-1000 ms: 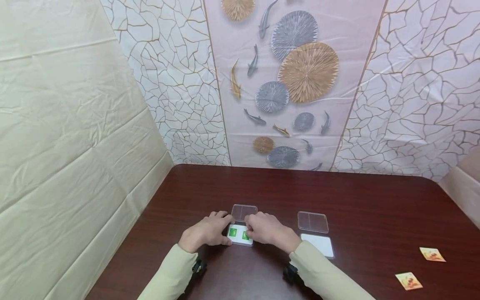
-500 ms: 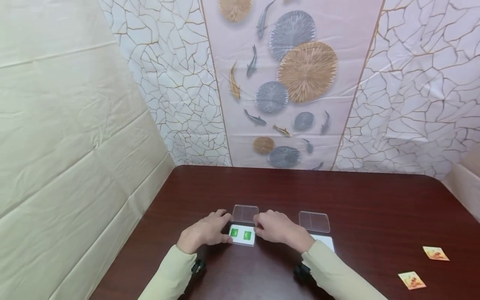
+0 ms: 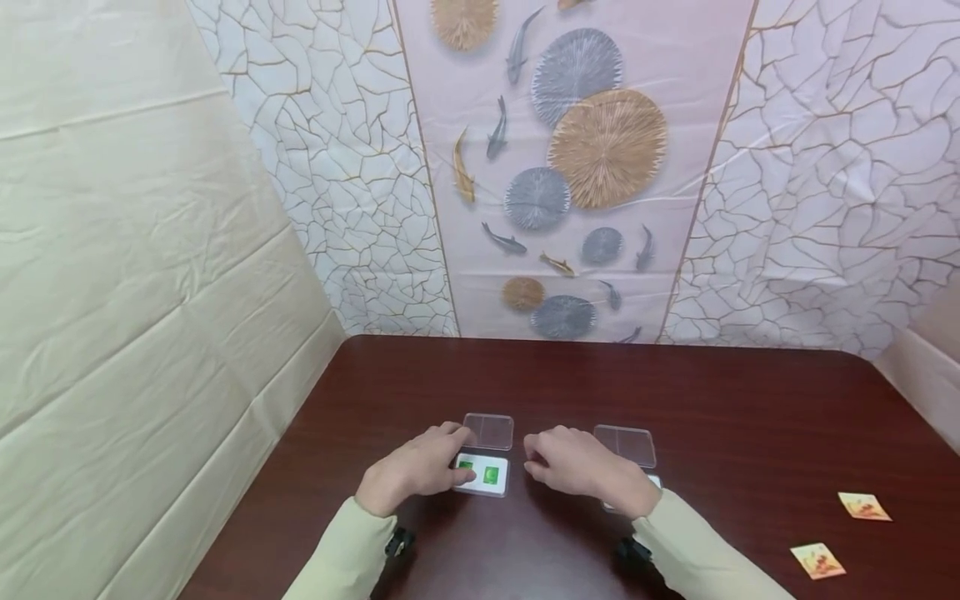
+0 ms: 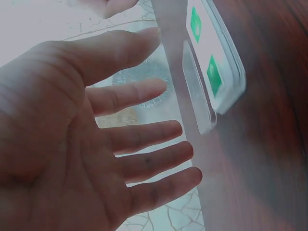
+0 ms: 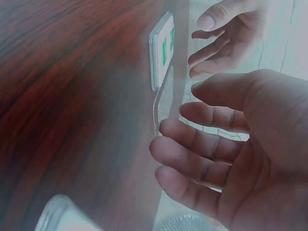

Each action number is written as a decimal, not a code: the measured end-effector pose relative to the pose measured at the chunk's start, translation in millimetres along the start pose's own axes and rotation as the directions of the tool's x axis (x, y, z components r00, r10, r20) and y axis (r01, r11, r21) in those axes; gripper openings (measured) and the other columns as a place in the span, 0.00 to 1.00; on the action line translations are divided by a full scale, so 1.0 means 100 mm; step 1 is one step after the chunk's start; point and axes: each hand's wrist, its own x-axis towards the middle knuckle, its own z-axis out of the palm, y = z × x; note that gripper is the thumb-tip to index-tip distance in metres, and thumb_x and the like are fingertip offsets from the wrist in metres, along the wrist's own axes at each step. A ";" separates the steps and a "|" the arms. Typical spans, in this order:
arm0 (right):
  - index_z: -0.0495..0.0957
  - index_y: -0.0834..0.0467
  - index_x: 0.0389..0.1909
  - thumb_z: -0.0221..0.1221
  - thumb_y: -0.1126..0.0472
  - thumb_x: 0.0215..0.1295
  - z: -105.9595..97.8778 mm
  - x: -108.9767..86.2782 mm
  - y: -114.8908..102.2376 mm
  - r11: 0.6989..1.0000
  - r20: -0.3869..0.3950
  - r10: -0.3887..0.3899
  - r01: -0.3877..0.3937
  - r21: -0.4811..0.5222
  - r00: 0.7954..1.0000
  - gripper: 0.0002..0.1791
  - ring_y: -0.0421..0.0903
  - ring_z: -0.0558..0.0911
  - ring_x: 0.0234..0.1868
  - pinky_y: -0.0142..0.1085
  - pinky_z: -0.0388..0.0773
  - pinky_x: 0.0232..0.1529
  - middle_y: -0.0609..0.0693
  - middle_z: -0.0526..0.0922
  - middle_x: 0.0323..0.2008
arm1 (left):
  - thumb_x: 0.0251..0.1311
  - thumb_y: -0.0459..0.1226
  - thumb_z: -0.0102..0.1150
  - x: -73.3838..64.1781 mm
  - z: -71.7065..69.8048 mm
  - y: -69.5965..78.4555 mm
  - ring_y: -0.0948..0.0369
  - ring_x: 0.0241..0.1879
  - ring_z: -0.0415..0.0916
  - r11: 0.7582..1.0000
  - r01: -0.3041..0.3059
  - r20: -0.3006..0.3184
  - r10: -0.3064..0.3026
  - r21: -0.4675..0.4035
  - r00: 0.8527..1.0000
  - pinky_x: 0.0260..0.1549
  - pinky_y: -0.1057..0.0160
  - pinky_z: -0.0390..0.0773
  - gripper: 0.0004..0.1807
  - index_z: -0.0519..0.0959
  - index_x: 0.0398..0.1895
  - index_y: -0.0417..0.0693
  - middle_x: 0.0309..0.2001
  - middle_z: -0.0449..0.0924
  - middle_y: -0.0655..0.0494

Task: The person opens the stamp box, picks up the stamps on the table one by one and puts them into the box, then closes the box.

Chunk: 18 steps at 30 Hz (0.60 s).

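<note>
A small white box (image 3: 481, 487) with two green squares on its face lies on the table. My left hand (image 3: 416, 467) hovers beside it, thumb over the left green square in the head view. In the left wrist view the left hand (image 4: 91, 130) has its fingers spread, apart from the box (image 4: 216, 53). To the right of the box, my right hand (image 3: 581, 462) is held in the air with fingers loosely bent and nothing in them. Just behind the box lies a clear plastic lid (image 3: 495, 432).
A second clear lid (image 3: 628, 446) lies farther right. In front of it is another white box (image 3: 656, 481), mostly hidden by my right wrist. Two small square orange-and-yellow stickers (image 3: 865, 506) lie at the table's right. A patterned cloth wall (image 3: 555, 250) stands behind the table.
My right hand has left the green-marked box and moved right, now covering most of the second white box. My left thumb has shifted over the left green square.
</note>
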 end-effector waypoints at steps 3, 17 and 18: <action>0.78 0.49 0.31 0.63 0.57 0.64 -0.04 -0.06 0.05 1.000 0.005 -0.012 0.012 0.009 1.000 0.04 0.35 0.70 0.19 0.30 0.69 0.22 0.39 0.76 0.22 | 0.61 0.49 0.63 0.01 -0.01 0.06 0.57 0.51 0.72 1.000 -0.020 -0.011 0.020 0.006 1.000 0.50 0.55 0.75 0.25 0.74 0.59 0.50 0.59 0.74 0.51; 0.76 0.48 0.30 0.63 0.59 0.63 -0.20 -0.28 0.27 0.996 -0.003 -0.083 0.083 -0.021 0.997 0.05 0.31 0.69 0.21 0.28 0.69 0.25 0.35 0.73 0.21 | 0.63 0.51 0.60 0.11 0.04 0.33 0.54 0.50 0.78 0.992 -0.078 -0.098 0.088 0.095 0.991 0.47 0.54 0.79 0.25 0.73 0.59 0.51 0.51 0.78 0.53; 0.75 0.48 0.30 0.63 0.59 0.63 -0.21 -0.30 0.29 0.996 -0.009 -0.087 0.087 -0.033 0.996 0.06 0.31 0.69 0.20 0.28 0.69 0.25 0.35 0.73 0.21 | 0.63 0.51 0.60 0.12 0.05 0.36 0.55 0.50 0.78 0.991 -0.084 -0.102 0.095 0.101 0.990 0.46 0.54 0.79 0.25 0.73 0.59 0.51 0.50 0.78 0.53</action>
